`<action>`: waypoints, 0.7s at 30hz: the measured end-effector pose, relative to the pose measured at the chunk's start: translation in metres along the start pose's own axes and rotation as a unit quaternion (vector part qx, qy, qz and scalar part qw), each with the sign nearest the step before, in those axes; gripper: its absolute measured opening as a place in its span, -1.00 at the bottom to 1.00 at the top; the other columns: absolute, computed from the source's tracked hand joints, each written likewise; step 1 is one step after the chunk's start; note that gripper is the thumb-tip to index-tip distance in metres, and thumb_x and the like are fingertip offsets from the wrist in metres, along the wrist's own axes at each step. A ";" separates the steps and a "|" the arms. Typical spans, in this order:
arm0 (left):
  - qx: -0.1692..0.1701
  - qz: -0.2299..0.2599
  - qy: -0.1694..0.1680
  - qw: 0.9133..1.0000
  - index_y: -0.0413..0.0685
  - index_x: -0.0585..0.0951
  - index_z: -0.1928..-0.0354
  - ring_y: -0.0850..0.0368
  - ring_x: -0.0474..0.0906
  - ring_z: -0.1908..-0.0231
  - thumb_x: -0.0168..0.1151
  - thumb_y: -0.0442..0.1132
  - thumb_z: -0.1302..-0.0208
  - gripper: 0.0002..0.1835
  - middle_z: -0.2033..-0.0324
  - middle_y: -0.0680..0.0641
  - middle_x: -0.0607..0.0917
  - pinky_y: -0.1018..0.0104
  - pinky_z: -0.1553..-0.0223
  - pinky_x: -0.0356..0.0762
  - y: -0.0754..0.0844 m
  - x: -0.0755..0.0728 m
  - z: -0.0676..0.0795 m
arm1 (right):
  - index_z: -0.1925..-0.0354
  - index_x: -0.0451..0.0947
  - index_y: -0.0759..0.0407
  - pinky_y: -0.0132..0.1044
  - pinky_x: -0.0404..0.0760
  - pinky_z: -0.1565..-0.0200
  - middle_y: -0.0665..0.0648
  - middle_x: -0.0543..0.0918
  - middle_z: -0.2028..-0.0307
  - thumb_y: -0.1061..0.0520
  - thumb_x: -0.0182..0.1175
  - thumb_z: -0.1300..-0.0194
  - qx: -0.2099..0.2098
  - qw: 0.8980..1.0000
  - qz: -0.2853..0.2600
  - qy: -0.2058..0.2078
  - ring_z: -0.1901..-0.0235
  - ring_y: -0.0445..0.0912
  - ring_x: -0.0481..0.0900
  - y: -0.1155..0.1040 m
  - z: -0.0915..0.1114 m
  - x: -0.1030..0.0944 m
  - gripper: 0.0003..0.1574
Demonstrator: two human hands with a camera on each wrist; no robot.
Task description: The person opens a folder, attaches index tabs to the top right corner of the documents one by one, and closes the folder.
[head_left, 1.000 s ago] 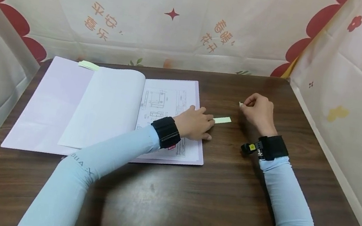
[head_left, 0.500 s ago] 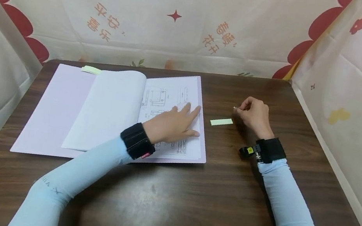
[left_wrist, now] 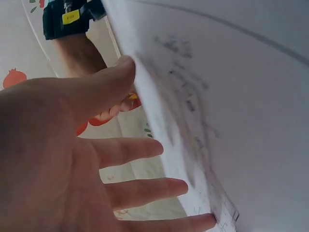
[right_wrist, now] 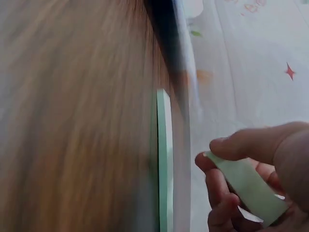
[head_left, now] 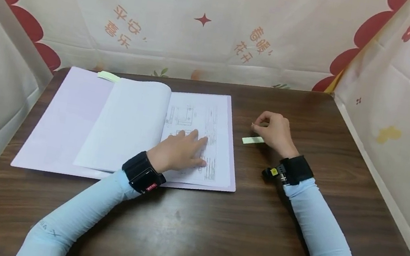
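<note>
Both of your hands have moved leftward since half a second ago: your left hand (head_left: pixel 179 150) sits farther in across the drawing page (head_left: pixel 206 117), and your right hand (head_left: pixel 274 132) has come closer to the folder (head_left: pixel 64 123), now covering one end of the green pad (head_left: pixel 253 140). Your right grip is clamped, thumb and finger pinching one corner of a green slip (right_wrist: pixel 251 186); your left fingers are straight and spread, though whether they press the paper you cannot tell. The relation to judge by seems to be this: the drawing page lies to the left of your right grip, with a strip of bare bench (head_left: pixel 180 231) and the folder's border between. From the pinch, the slip's long axis runs back toward your palm. Your left hand is already over the page; your right is the one with the slip. The pad lies on the bench, long axis pointing roughly at the folder, its near end just beside that border. The slip is thin and slightly bowed; the pad is a narrow, straight-edged slab. The folder looks smooth and lilac, the blank page (head_left: pixel 124 128) rolls softly at the spine, and the bench is dark, streaked wood grain.
</note>
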State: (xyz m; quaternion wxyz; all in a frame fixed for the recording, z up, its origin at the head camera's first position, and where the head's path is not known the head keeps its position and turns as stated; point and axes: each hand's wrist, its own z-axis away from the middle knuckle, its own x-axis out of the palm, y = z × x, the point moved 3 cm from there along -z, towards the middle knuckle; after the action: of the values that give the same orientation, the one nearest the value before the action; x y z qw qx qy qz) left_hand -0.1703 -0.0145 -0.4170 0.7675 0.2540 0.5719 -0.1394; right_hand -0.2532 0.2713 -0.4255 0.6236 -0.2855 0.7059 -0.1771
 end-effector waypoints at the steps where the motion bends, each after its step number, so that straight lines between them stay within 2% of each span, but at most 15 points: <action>1: -0.003 0.001 -0.006 1.000 0.08 0.24 -0.60 -0.35 0.39 -0.38 0.23 0.22 -0.41 -0.17 -0.54 -0.24 0.30 -0.34 -0.32 0.41 0.000 0.001 0.000 | 0.20 0.66 0.21 -0.20 0.43 0.29 0.27 0.71 0.17 0.12 0.32 -0.39 0.000 1.000 -0.005 -0.004 0.36 0.06 0.51 -0.003 -0.004 0.004 -0.84; 3: -0.009 -0.003 -0.016 1.000 0.11 0.22 -0.61 -0.36 0.35 -0.42 0.27 0.21 -0.39 -0.14 -0.56 -0.24 0.26 -0.37 -0.36 0.35 0.000 0.004 -0.002 | 0.12 0.65 0.19 -0.17 0.45 0.27 0.26 0.71 0.12 0.11 0.30 -0.39 0.001 1.000 -0.016 -0.017 0.33 0.07 0.52 -0.009 -0.014 0.011 -0.82; 5: -0.013 -0.006 -0.019 1.000 0.13 0.20 -0.62 -0.37 0.32 -0.45 0.31 0.19 -0.36 -0.12 -0.58 -0.23 0.23 -0.39 -0.37 0.31 0.000 0.005 -0.002 | 0.07 0.67 0.17 -0.14 0.48 0.18 0.24 0.71 0.04 0.10 0.30 -0.39 0.011 0.999 -0.033 -0.030 0.21 0.06 0.55 -0.015 -0.028 0.018 -0.79; 9: -0.011 -0.013 -0.012 1.000 0.13 0.23 -0.60 -0.39 0.33 -0.43 0.36 0.18 -0.33 -0.11 -0.55 -0.23 0.29 -0.39 -0.32 0.36 0.001 0.009 -0.003 | 0.08 0.72 0.15 -0.15 0.55 0.11 0.19 0.71 -0.02 0.09 0.31 -0.39 0.052 0.994 -0.078 -0.059 0.12 0.07 0.61 -0.023 -0.061 0.033 -0.80; 15: -0.005 -0.033 0.005 0.999 0.07 0.41 -0.50 -0.36 0.42 -0.34 0.36 0.18 -0.32 -0.22 -0.44 -0.21 0.45 -0.36 -0.21 0.45 0.001 0.010 -0.002 | 0.06 0.72 0.21 -0.33 0.65 0.15 0.22 0.70 0.04 0.13 0.30 -0.39 0.111 0.982 -0.126 -0.081 0.18 0.00 0.66 -0.028 -0.101 0.053 -0.77; 21: -0.007 -0.039 0.007 0.999 0.04 0.44 -0.47 -0.37 0.42 -0.35 0.38 0.17 -0.31 -0.24 -0.44 -0.23 0.46 -0.39 -0.24 0.44 0.000 0.009 -0.002 | 0.03 0.74 0.26 -0.44 0.66 0.27 0.24 0.71 0.05 0.18 0.32 -0.40 0.172 0.971 -0.147 -0.077 0.29 -0.08 0.70 -0.029 -0.116 0.065 -0.76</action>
State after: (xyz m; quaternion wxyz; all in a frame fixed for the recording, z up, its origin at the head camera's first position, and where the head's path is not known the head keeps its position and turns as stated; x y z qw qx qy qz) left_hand -0.1692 -0.0128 -0.4261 0.7592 0.2276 0.5874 -0.1633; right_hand -0.3657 0.1955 -0.4398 0.6830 -0.2874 0.5647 -0.3634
